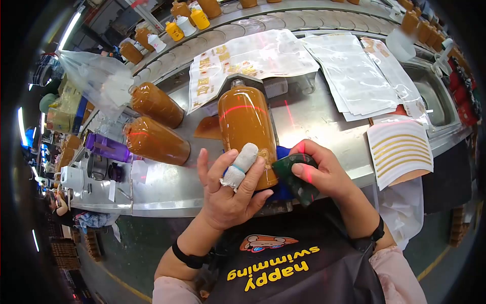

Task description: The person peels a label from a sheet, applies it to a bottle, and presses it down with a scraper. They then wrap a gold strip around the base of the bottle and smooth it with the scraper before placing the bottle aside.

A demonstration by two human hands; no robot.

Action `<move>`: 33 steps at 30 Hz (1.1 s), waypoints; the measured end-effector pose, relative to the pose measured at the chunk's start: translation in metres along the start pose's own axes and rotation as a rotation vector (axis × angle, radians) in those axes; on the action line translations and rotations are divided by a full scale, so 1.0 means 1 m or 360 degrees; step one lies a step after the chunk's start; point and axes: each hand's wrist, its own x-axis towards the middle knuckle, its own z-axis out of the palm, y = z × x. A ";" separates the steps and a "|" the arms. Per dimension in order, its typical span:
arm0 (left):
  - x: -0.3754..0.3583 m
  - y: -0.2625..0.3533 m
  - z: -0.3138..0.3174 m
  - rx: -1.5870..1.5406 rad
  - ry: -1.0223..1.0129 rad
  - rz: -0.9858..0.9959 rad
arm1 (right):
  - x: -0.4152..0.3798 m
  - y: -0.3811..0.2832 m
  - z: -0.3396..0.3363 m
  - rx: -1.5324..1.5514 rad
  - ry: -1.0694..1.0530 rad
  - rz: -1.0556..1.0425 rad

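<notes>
A glossy brown bottle (245, 121) lies in front of me, its neck pointing away toward a grey angled holder (215, 96). A red laser line crosses its body, and a small gold decal is partly visible near its base. My left hand (230, 190) is open beside the base, fingers spread, with fingertips at the bottle's lower side. One finger has a white wrap (240, 167). My right hand (324, 172) is closed on a dark green, flat scraper-like pad (295, 180), whose edge is close to the bottle's lower right side. Something blue shows under the bottle.
Two brown bottles (157, 141) lie at left near a purple container (107, 147). Decal sheets (253, 61) and white sheets (349, 73) cover the back; a gold-striped sheet (402, 152) hangs at right near a metal sink (430, 96). Behind runs a conveyor (283, 17).
</notes>
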 end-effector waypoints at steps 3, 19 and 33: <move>0.000 0.001 0.000 -0.0020 -0.0003 -0.0021 | 0.002 -0.002 0.003 -0.0084 0.0029 0.0006; 0.000 0.005 0.007 -0.0203 0.0164 -0.0111 | -0.001 0.010 0.000 -0.0019 0.0111 0.0014; -0.006 0.003 0.009 -0.0205 0.0072 -0.0323 | 0.010 0.006 0.004 -0.1048 0.0334 -0.0879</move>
